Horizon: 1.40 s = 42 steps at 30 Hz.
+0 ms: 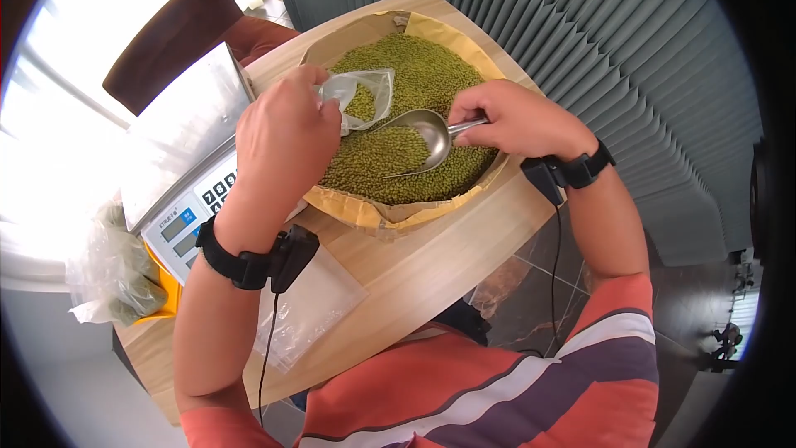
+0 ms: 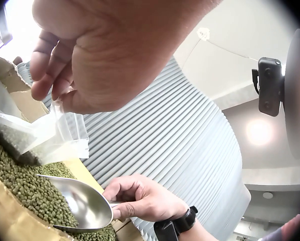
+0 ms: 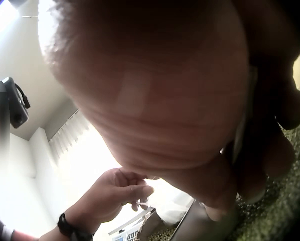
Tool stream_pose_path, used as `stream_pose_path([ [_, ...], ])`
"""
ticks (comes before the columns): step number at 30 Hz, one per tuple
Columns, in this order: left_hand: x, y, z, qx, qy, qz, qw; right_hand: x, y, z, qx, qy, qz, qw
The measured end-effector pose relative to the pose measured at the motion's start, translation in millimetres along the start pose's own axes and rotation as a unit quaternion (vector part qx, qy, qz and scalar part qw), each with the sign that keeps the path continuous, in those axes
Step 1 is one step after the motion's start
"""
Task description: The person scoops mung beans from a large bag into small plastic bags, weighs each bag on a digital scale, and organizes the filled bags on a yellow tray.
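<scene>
My left hand pinches the edge of a clear plastic bag, whose mouth faces the scoop and which has some green beans inside. The handle of a metal scoop lies in the grip of my right hand. Green beans heap in the scoop, and its front edge is close by the bag's opening. Both are over a large paper sack with rolled-down sides, full of loose green beans. In the right wrist view, my right palm hides most of the scoop.
A digital scale with a steel pan stands left of the sack. Flat clear plastic bags lie on the wooden table in front. At the far left are a filled plastic bag and a yellow container. Behind stands a grey pleated screen.
</scene>
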State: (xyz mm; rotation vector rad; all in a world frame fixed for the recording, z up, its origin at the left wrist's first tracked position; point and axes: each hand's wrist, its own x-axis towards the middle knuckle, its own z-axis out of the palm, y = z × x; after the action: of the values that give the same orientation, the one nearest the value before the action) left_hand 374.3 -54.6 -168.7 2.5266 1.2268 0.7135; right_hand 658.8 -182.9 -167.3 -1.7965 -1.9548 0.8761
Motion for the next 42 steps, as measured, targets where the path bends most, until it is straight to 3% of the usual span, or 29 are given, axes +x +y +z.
stream_pose_path([
  [9,5,1,1,-0.122,-0.04,-0.059,0.99,-56,18,-16,0.127,0.099,0.048,0.986],
  [16,6,5,0,-0.111,-0.043,-0.056,0.991,-51,8,-18,0.21,0.146,0.026,0.967],
  [19,5,10,-3,-0.09,-0.039,-0.057,0.994,-36,-20,-18,0.109,0.162,0.014,0.981],
  [21,5,10,-3,-0.085,-0.026,-0.054,0.995,-29,-45,-15,-0.034,0.195,-0.034,0.98],
  [22,5,10,-2,-0.084,-0.027,-0.052,0.995,-25,-54,-14,-0.033,0.196,-0.033,0.979],
  [24,5,9,-1,-0.092,-0.025,-0.052,0.994,-22,-66,-15,-0.185,0.208,-0.061,0.959],
  [27,4,7,-1,-0.097,-0.023,-0.05,0.994,-26,-74,-19,-0.258,0.22,-0.077,0.938],
  [31,3,-1,-1,-0.1,-0.011,-0.037,0.994,-47,-78,-33,-0.261,0.227,-0.074,0.936],
  [34,3,-4,-2,-0.111,-0.015,-0.038,0.993,-64,-77,-45,-0.213,0.206,0.046,0.954],
  [40,3,-3,-2,-0.102,-0.012,-0.04,0.994,-45,-21,-30,-0.268,0.13,0.09,0.95],
  [42,2,-2,-4,-0.102,-0.017,-0.04,0.994,-46,-12,-23,-0.281,0.167,0.078,0.942],
])
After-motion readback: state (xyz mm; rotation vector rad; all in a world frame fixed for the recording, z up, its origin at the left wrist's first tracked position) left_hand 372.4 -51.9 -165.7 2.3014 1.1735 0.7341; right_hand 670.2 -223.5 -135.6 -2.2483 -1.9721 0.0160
